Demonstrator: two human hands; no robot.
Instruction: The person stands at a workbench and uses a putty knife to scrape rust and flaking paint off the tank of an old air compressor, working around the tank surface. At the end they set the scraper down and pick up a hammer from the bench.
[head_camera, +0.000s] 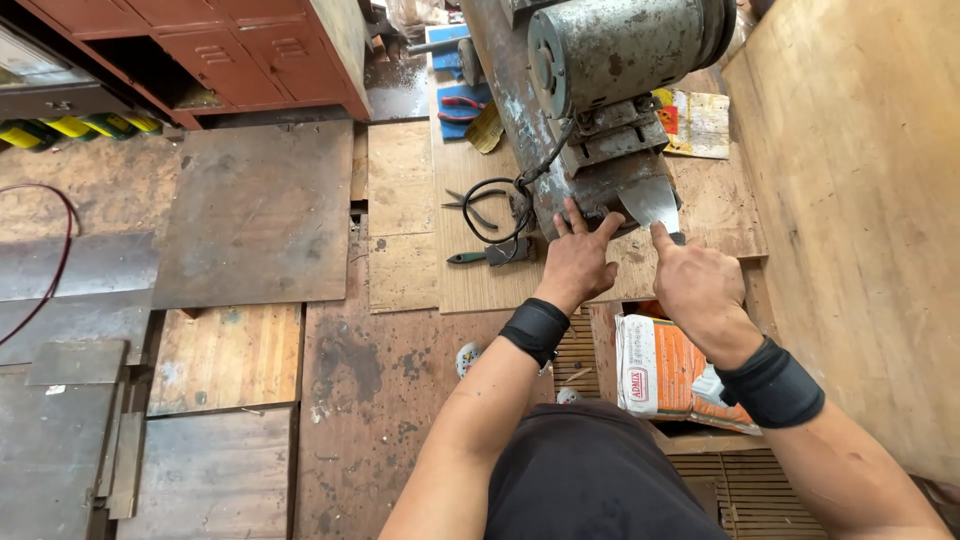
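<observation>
Metal blade (650, 203) w/ both hands (578, 262) (698, 285) open on it, orange-white sack (660, 375) below.

1. The grey motor (620, 45) on the long metal base (520, 120) runs off the top edge, so its upper part cannot be seen.
2. The left hand (578, 262) lies over the near end of that base and hides what is under the palm.
3. The right hand (700, 285) covers the lower end of the flat metal blade (650, 203); whether it grips a handle cannot be told.
4. The red cabinet (240, 50) is cut by the top edge.
5. The orange and white sack (655, 375) is partly hidden behind the right forearm.
6. The red-handled pliers (460, 108) near the top are too small to make out clearly.
7. The person's body leaves the bottom edge.
</observation>
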